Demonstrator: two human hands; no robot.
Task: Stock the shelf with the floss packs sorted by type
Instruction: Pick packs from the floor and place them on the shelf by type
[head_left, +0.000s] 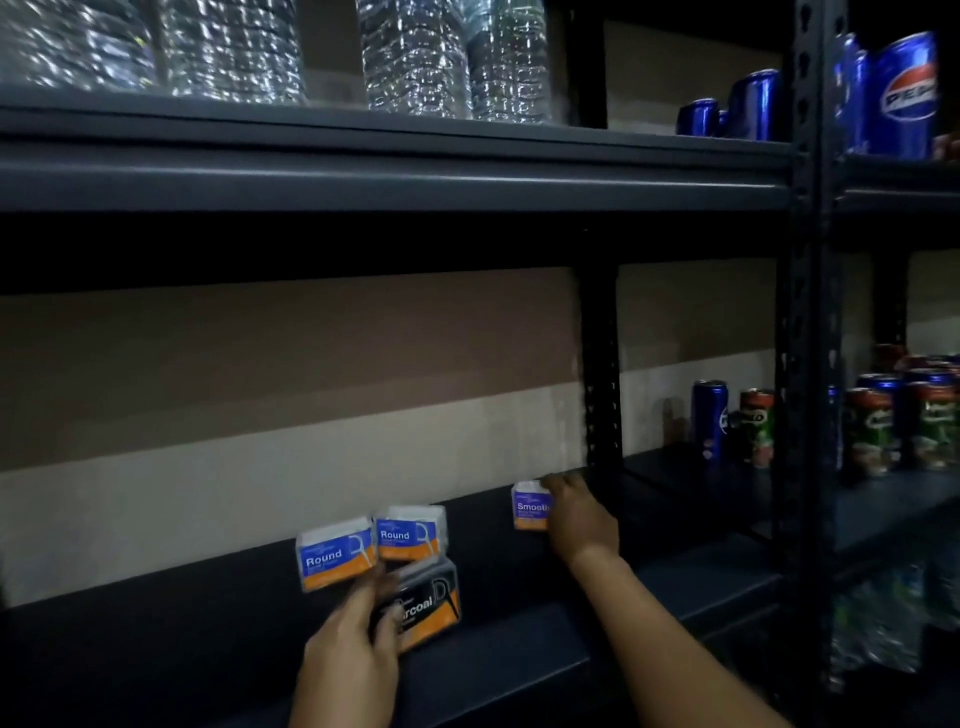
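The right hand (576, 519) has its grip pinched on the Smooth pack (531, 506), which stands on the shelf (675, 577) by the back wall. Well to its left, the left hand (353, 644) has its grip closed around the Charcoal pack (423, 605), just in front of two Round packs (371, 545). Best to stand Smooth upright, label forward, then give Charcoal its own spot apart from the others.

Dark metal shelving unit (395, 176), perforated uprights (802, 312). Far wall (260, 389) two-tone: brown above, pale below. Water bottles (415, 57) top shelf; drink cans (904, 93) right. Dim light.
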